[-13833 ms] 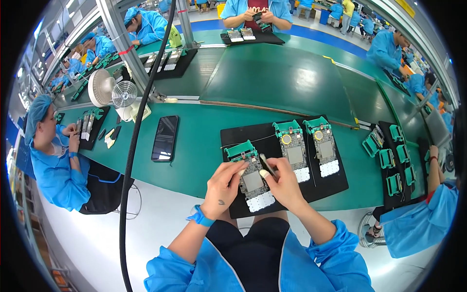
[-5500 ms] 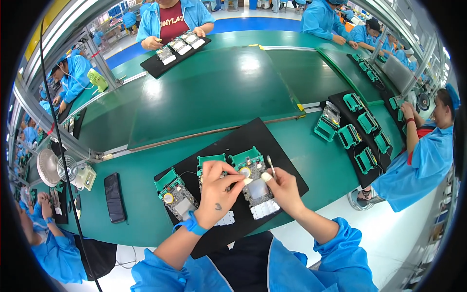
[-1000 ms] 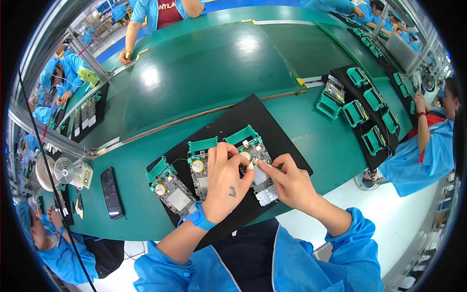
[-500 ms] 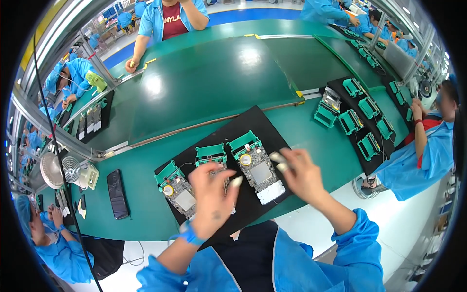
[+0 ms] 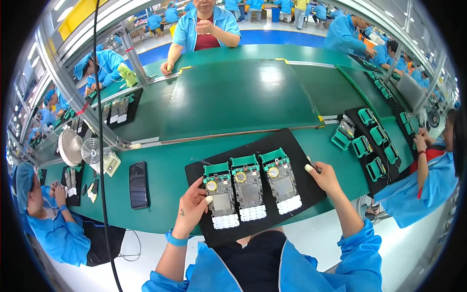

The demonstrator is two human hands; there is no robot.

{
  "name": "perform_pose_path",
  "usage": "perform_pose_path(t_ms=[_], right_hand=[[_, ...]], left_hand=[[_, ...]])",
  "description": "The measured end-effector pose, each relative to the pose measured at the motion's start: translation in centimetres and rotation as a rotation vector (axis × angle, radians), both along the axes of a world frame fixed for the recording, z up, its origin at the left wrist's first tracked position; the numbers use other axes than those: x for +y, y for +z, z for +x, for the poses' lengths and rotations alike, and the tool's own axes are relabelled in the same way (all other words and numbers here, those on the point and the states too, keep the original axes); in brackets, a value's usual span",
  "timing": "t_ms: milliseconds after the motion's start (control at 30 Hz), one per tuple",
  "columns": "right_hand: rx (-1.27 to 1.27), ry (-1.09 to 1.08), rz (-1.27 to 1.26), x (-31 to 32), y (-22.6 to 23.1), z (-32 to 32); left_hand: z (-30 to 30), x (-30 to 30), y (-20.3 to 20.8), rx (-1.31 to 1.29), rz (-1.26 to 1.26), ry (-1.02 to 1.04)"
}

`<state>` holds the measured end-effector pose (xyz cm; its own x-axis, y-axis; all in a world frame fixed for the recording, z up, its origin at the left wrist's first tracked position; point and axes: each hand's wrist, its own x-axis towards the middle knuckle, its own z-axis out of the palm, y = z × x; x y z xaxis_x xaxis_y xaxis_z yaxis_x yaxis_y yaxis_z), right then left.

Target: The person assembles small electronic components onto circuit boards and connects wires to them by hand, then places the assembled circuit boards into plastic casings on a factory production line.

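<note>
- Three circuit boards (image 5: pixel 249 192) lie side by side on a black mat (image 5: pixel 306 180), which sits askew on the green tabletop (image 5: pixel 163 180), its near edge by the person's lap.
- At the far end of each board is a green plastic frame (image 5: pixel 243 162), open and box-like.
- Every board has a round yellow-rimmed disc (image 5: pixel 240 177), a smooth grey square plate (image 5: pixel 282 186) and, at its near end, a pale dotted strip (image 5: pixel 252 212).
- Any markings on the boards are too small to read.
- The left hand (image 5: pixel 191 207) is at the left edge of the leftmost board, fingers curled with a narrow gap to the thumb; whether they pinch the edge, I cannot tell.
- Beside the mat's right edge, the right hand (image 5: pixel 327 179) holds a thin dark tool (image 5: pixel 317 170) between thumb and fingers.
- Pale caps cover both thumb tips; a blue band (image 5: pixel 176 238) circles the left wrist.
- Further right, another black mat (image 5: pixel 375 189) carries several green open frames (image 5: pixel 362 146).
- Leftward lie a glossy black phone (image 5: pixel 138 185) and a round cream fan (image 5: pixel 70 147).
</note>
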<state>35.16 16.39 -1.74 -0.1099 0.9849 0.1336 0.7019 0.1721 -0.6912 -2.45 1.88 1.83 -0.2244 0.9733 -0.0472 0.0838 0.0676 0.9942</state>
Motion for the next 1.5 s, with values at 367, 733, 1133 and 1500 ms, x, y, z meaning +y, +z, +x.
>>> perform_pose_path(t_ms=[367, 733, 1133, 1500], right_hand=[[0.704, 0.064, -0.312, -2.7, 1.0, -1.9], [0.882, 0.003, -0.335, 2.6, 2.7, -2.0], [0.260, -0.538, 0.040, 23.7, 0.4, -10.5], [0.213, -0.130, 0.467, 17.5, 4.8, -5.6]], left_hand=[[-2.8, -2.9, -1.2, 0.277, -0.168, 0.268], [-4.2, 4.2, 2.6, -0.541, 0.175, 0.129], [-4.8, 11.5, -4.5, -0.179, 0.263, 0.199], [-5.0, 11.4, -4.8, 0.010, 0.246, 0.106]])
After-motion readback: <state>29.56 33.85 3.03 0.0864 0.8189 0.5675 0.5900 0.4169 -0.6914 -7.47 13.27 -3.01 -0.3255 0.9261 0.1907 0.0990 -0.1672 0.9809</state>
